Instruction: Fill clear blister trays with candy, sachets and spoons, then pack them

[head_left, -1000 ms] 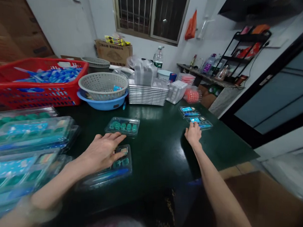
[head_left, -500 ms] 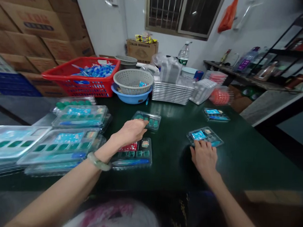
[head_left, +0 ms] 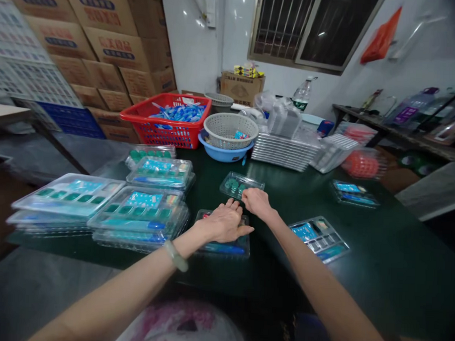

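Note:
My left hand (head_left: 225,222), palm down with fingers stretched and thumb apart, is over a clear plastic tray (head_left: 243,250) holding a blue pen. The hand covers most of this tray, and only a bit of a red packet shows. Just beyond, a smaller clear tray (head_left: 225,183) contains green pieces (head_left: 232,185). My right hand (head_left: 258,202) is at its near right corner with curled fingers; what they pinch, if anything, is hidden. Another clear tray (head_left: 322,239), with a blue packet and empty-looking square wells, lies to the right of my right forearm.
Stacks of filled clear trays (head_left: 136,217) stand at left. Behind are a red basket (head_left: 163,131) of blue pens, a grey colander (head_left: 231,131) in a blue basin (head_left: 224,153), and stacked empty trays (head_left: 284,150). One more filled tray (head_left: 355,194) lies far right.
My right hand has left the right-hand tray and come to the small tray of green pieces. My left hand has drawn back from that tray and opened over the nearer one. The view has turned left.

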The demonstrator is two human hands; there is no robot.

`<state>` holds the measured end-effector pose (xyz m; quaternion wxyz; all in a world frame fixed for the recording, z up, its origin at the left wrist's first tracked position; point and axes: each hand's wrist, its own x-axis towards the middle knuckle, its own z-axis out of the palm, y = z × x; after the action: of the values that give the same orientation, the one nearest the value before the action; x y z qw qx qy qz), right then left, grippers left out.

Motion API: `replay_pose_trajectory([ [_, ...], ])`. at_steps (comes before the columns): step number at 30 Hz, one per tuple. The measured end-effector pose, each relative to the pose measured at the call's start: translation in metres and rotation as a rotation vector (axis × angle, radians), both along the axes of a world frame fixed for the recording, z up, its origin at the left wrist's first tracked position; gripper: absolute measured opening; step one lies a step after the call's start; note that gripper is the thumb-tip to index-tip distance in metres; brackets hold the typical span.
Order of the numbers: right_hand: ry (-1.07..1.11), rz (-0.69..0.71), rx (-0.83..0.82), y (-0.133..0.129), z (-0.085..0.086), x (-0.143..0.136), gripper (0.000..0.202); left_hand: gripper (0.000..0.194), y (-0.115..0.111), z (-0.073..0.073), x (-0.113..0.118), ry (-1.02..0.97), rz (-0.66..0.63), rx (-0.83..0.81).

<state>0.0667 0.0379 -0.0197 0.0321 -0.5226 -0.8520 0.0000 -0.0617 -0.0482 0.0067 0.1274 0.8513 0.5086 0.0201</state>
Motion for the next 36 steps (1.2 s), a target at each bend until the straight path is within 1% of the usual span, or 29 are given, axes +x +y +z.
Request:
replay_pose_trajectory([
  [4,-0.011,0.037,-0.048,0.008,0.002,0.007,0.024,0.077,0.004,-0.008,0.0,-0.018,0.02,-0.067],
  [8,-0.019,0.046,-0.029,0.002,0.003,0.006,0.026,0.078,0.006,-0.012,0.004,-0.011,0.059,-0.1],
  [14,-0.008,0.06,0.075,-0.012,0.003,0.002,0.024,0.074,0.012,-0.013,0.006,0.002,0.082,-0.024],
  [19,-0.001,0.05,0.136,-0.014,0.004,0.011,0.024,0.069,0.016,-0.013,0.004,0.003,0.062,0.001],
  [23,-0.007,0.049,0.139,-0.014,0.006,0.017,0.021,0.068,0.019,-0.013,0.003,0.016,0.049,-0.014],
  [27,-0.011,0.049,0.125,-0.012,0.008,0.018,0.02,0.072,0.023,-0.013,0.006,0.029,0.056,-0.03],
  [33,-0.009,0.058,0.13,-0.013,0.004,0.019,0.019,0.067,0.03,-0.015,0.012,0.028,0.053,0.011],
  [36,-0.007,0.067,0.154,-0.014,0.007,0.021,0.021,0.068,0.032,-0.016,0.012,0.017,0.042,0.023],
])
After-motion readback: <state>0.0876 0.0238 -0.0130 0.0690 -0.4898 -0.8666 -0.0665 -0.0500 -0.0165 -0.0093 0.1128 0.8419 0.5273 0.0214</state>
